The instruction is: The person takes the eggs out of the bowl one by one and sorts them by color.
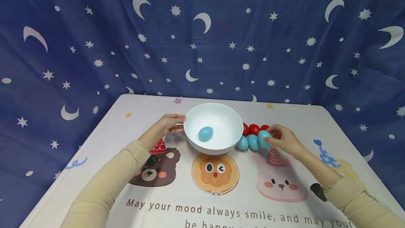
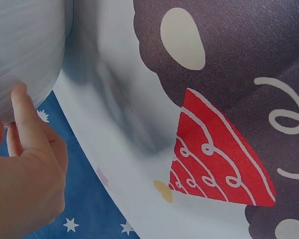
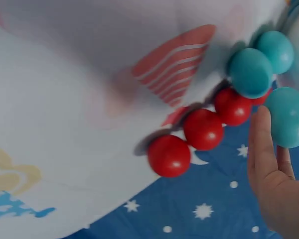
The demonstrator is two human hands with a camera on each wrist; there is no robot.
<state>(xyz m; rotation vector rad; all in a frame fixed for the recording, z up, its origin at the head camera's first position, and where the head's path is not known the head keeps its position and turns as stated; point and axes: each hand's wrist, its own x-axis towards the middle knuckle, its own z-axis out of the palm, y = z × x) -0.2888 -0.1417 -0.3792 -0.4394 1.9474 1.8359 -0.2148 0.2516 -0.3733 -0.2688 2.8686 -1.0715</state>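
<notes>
A white bowl (image 1: 221, 126) stands near the middle of the table with one light blue egg (image 1: 205, 133) inside. At its left side, my left hand (image 1: 172, 123) holds the rim; in the left wrist view the thumb (image 2: 22, 107) lies along the outer wall. To the bowl's right, my right hand (image 1: 283, 138) pinches another blue egg (image 3: 289, 117) between thumb and fingers, above the row of eggs. Two more blue eggs (image 1: 254, 142) lie close against the bowl's right side. Behind them runs a line of several red eggs (image 3: 203, 129), partly hidden in the head view.
The white tablecloth (image 1: 164, 203) carries printed animal faces and lettering. A dark blue curtain (image 1: 202, 45) with moons and stars hangs right behind the table's back edge. Dark wrist straps (image 1: 317, 191) show near both sleeves.
</notes>
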